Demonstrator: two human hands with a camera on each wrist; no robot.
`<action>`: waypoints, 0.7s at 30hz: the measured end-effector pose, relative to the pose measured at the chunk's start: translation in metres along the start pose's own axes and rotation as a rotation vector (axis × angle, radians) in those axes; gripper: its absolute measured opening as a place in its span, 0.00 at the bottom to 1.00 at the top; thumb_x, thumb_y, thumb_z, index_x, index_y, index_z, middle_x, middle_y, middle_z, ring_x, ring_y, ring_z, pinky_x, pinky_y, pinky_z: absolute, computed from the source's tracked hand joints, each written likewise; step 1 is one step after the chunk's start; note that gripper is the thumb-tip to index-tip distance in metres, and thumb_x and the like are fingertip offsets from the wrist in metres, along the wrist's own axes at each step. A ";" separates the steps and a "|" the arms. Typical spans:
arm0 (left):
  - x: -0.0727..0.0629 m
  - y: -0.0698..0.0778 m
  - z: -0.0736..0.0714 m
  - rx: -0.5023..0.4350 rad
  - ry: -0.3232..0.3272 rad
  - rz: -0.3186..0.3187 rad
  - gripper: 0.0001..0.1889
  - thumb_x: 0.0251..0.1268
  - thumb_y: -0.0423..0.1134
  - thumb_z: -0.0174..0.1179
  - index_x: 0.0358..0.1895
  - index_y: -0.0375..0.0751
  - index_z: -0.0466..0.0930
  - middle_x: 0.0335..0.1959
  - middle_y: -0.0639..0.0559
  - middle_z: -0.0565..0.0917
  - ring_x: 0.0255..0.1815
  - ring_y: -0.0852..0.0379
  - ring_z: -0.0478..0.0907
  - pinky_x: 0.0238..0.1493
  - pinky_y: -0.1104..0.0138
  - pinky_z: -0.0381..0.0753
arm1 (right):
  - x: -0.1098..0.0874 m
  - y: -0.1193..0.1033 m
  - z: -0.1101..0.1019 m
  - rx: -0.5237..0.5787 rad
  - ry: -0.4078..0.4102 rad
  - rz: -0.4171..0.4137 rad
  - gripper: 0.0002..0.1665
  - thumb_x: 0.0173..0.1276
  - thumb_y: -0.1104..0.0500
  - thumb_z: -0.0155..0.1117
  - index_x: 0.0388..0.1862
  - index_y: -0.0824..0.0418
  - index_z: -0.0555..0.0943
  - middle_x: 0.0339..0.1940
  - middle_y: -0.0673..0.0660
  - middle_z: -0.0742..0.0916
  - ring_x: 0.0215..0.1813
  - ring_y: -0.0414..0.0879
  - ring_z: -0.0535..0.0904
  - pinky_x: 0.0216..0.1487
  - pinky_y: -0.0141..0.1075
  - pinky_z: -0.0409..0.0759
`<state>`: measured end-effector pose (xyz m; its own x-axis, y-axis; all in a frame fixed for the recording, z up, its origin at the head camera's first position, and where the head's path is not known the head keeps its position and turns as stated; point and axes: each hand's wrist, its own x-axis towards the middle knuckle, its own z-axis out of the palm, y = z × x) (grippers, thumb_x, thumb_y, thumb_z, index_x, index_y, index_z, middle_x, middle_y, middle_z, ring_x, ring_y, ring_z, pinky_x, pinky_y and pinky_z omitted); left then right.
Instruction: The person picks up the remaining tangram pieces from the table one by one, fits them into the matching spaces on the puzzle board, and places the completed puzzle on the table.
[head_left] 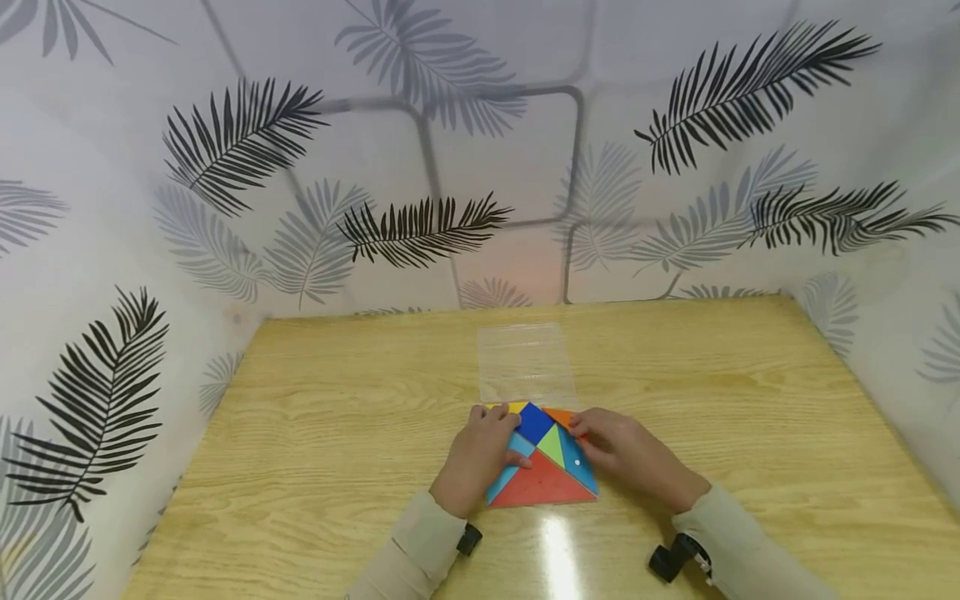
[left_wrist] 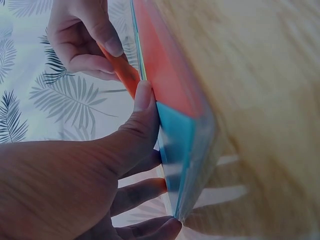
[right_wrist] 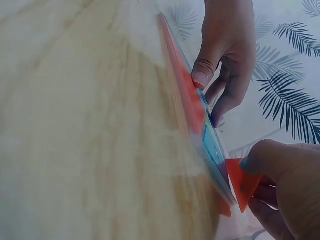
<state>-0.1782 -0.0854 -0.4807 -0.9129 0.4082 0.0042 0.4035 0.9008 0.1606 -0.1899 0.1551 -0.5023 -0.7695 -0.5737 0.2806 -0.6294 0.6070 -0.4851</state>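
Several flat tangram pieces lie fitted together on the table: a red triangle (head_left: pixel 542 485), a dark blue square (head_left: pixel 535 423), a light green triangle (head_left: pixel 552 447), a blue piece (head_left: pixel 581 471), a light blue piece (head_left: pixel 501 483) and a partly covered yellow piece (head_left: pixel 516 407). My left hand (head_left: pixel 480 450) rests on their left side, thumb near the red triangle, fingers spread over the yellow and blue pieces. At the upper right, my right hand (head_left: pixel 630 450) pinches an orange triangle (right_wrist: pixel 243 182) between thumb and fingers. The right wrist view shows it tilted beside the pieces' edge.
A clear plastic sheet or lid (head_left: pixel 527 362) lies on the wooden table (head_left: pixel 337 433) just beyond the pieces. Leaf-patterned curtain (head_left: pixel 510 175) hangs behind the table's far edge and along both sides.
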 end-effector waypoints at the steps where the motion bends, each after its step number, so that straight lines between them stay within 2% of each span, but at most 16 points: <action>1: 0.000 0.000 0.000 -0.004 0.001 -0.001 0.33 0.50 0.61 0.60 0.58 0.45 0.75 0.61 0.46 0.73 0.53 0.48 0.68 0.45 0.67 0.77 | 0.000 0.000 0.000 -0.008 -0.005 -0.005 0.10 0.61 0.61 0.66 0.43 0.56 0.81 0.48 0.50 0.83 0.53 0.44 0.77 0.53 0.41 0.75; 6: -0.001 0.000 0.000 -0.015 0.012 0.005 0.33 0.50 0.60 0.60 0.58 0.44 0.76 0.61 0.46 0.73 0.53 0.48 0.68 0.44 0.67 0.78 | 0.000 0.000 -0.001 -0.007 -0.043 0.030 0.10 0.61 0.61 0.63 0.42 0.55 0.81 0.51 0.50 0.81 0.56 0.43 0.75 0.55 0.40 0.74; 10: -0.001 0.000 0.000 -0.013 0.023 0.014 0.33 0.50 0.60 0.61 0.57 0.44 0.76 0.61 0.45 0.73 0.52 0.48 0.68 0.43 0.67 0.78 | 0.000 0.001 0.000 -0.006 -0.041 0.048 0.10 0.61 0.64 0.62 0.41 0.54 0.81 0.53 0.51 0.81 0.57 0.44 0.74 0.56 0.40 0.73; 17: -0.001 0.001 -0.003 -0.028 0.017 0.003 0.32 0.51 0.58 0.61 0.57 0.43 0.76 0.61 0.45 0.73 0.54 0.47 0.68 0.44 0.66 0.78 | 0.004 0.002 0.004 -0.014 -0.031 0.010 0.15 0.62 0.63 0.64 0.48 0.56 0.80 0.52 0.51 0.81 0.56 0.45 0.75 0.55 0.41 0.74; 21: -0.001 0.001 -0.003 -0.024 0.007 0.004 0.32 0.51 0.59 0.61 0.58 0.44 0.76 0.61 0.46 0.73 0.53 0.48 0.68 0.44 0.66 0.78 | 0.007 0.002 0.005 -0.007 -0.055 0.026 0.16 0.63 0.62 0.63 0.51 0.56 0.80 0.53 0.50 0.81 0.57 0.44 0.74 0.56 0.41 0.73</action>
<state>-0.1769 -0.0857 -0.4776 -0.9119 0.4103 0.0122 0.4053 0.8955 0.1840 -0.1959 0.1495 -0.5049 -0.7788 -0.5868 0.2219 -0.6100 0.6258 -0.4860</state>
